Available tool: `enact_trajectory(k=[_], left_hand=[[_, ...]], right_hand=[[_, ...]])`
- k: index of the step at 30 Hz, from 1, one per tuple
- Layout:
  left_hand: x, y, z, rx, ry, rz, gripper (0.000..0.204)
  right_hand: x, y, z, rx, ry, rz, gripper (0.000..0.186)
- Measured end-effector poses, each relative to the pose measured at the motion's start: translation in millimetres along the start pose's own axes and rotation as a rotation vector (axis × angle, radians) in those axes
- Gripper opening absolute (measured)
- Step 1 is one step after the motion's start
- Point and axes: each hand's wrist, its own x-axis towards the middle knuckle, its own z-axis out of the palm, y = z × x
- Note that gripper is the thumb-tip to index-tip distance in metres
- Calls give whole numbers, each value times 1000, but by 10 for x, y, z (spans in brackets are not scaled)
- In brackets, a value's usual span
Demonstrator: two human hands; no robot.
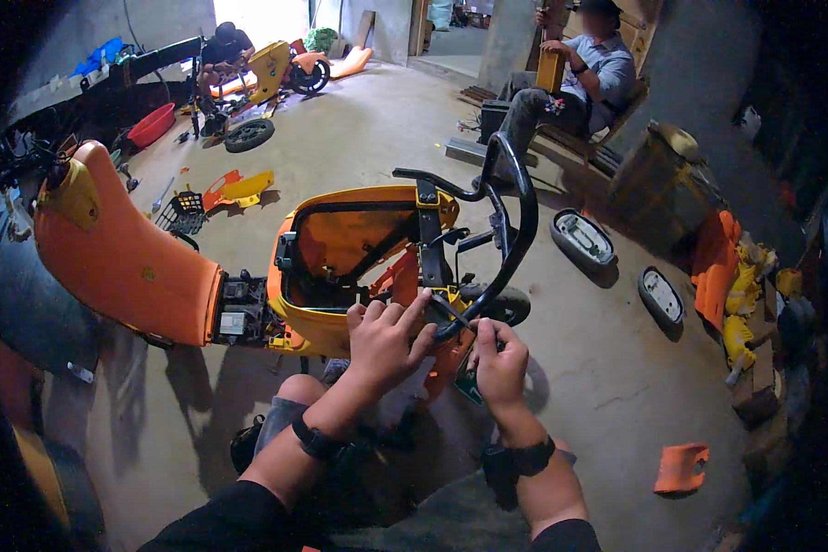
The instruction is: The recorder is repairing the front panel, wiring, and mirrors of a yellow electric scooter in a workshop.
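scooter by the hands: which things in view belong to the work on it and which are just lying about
In the work, it seems:
orange scooter
its black rail
thin dark piece at the right hand

Lying about, apparently, though some may be scooter parts:
red basin
loose wheel
black basket
larger oval pad
smaller oval pad

Smooth plastic and glossy metal over dull concrete
So the scooter body (315,329) is smooth orange-and-yellow plastic with a soft sheen, and the bent tube rail (530,207) at its right end looks like metal with a pretty glossy black coat. Left of the body, the leg shield (129,244) is smooth orange plastic, kinda semi-gloss. Beyond the body, the loose tyre (248,146) is matt rubber, the basin (152,126) shiny red plastic. Floor (607,368) under it all: matt concrete.
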Motion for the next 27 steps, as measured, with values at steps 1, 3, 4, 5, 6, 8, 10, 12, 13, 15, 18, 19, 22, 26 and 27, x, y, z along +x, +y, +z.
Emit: enact_trajectory(k=[1,3,4,5,6,8,10,12,13,15,18,19,22,26,27], left_hand=[[1,-33,-6,21,18,22,53],[30,-32,-78,28,-51,2,53],[49,-16,-102,31,-88,-6,53],[60,-3,-100,36,-87,-8,51],[70,-6,-95,35,-79,0,51],[74,-15,-77,32,-61,15,52],[78,-18,-68,39,-61,15,51],[78,-20,-59,50,-62,15,51],[76,-21,-54,57,-63,14,51],[61,-28,-39,73,-62,12,51],[51,-46,-5,70,-56,-3,50],[48,-49,4,49,-54,-14,48],[47,-39,0,50,-79,-20,47],[49,-44,6,25,-113,-9,47],[49,-25,32,21,-100,-8,47]], right_hand=[[-21,12,13,-1,-3,3,33],[-33,-5,31,-26,-8,-7,31],[-39,-13,24,-38,-8,-11,29],[-52,-9,8,-37,-12,-14,28],[-51,-2,-5,-32,-18,-21,27],[-64,11,-12,-40,-35,-59,24],[-83,22,-13,-63,-56,-127,21],[-112,53,-18,-214,-47,-261,19],[-123,61,-20,-290,-42,-327,19],[-143,51,-33,-265,-73,-291,21],[-212,15,11,-423,-155,-461,26],[-222,-4,48,-510,-193,-562,28],[-411,31,243,-570,-277,-547,35],[-389,104,284,-633,-230,-691,34],[-372,117,245,-671,-248,-706,34]])
